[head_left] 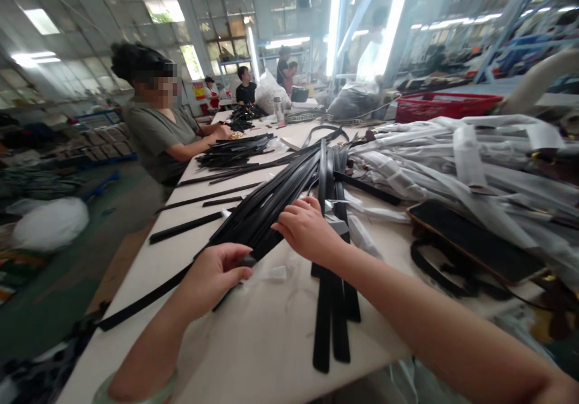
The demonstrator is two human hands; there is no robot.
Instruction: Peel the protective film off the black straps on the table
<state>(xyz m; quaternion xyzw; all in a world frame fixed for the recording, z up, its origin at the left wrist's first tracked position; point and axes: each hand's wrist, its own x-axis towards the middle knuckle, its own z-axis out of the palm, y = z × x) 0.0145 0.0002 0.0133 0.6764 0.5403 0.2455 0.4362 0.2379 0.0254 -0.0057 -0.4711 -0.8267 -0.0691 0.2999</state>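
My left hand (221, 277) is closed, thumb and forefinger pinching the near end of a black strap beside the big pile. My right hand (310, 229) has its fingers curled over the same strap a little farther along, and they partly hide it. Under and behind both hands lies a long bundle of black straps (271, 196), fanned toward me. Right of my right hand, several black straps (332, 325) hang down the table toward its near edge. A small clear plastic piece (274, 272) rests between my hands.
White-wrapped straps (420, 163) are heaped on the right, near a dark flat board-like piece (474, 241). A red basket (446, 105) stands behind them. Single black straps (181, 229) lie along the pale table's (266, 356) left side, where a co-worker (158, 120) handles small parts.
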